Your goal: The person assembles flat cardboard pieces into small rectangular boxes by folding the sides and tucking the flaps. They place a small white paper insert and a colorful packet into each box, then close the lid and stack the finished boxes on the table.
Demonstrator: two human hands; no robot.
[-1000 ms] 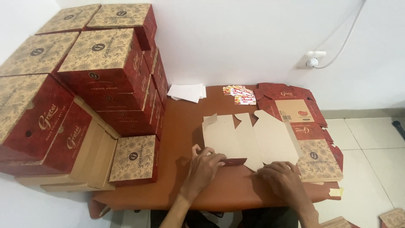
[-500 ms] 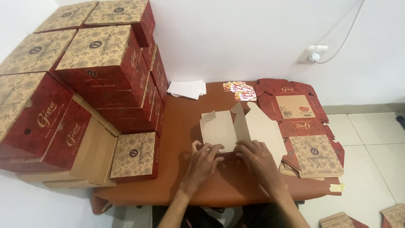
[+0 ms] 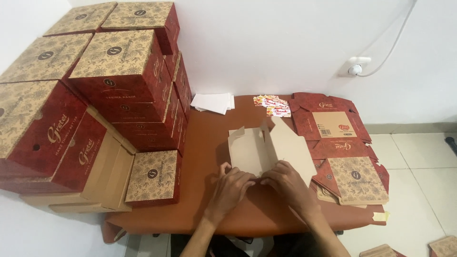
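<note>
A flat brown cardboard box blank point(image 3: 266, 150) lies plain side up on the brown table point(image 3: 209, 138), with its right part folded upward. My left hand point(image 3: 232, 185) presses on the blank's near edge. My right hand point(image 3: 287, 180) grips the same near edge beside it, fingertips almost touching the left hand.
Assembled red and tan patterned boxes point(image 3: 119, 81) are stacked high on the left. A pile of flat printed blanks point(image 3: 345, 152) sits at the table's right. White papers point(image 3: 213, 102) and small cards point(image 3: 273, 105) lie at the back. A wall socket point(image 3: 354, 67) with a cable is on the right.
My right hand moved left to meet the left hand. The blank's right side has been folded up and inward, so it looks narrower.
</note>
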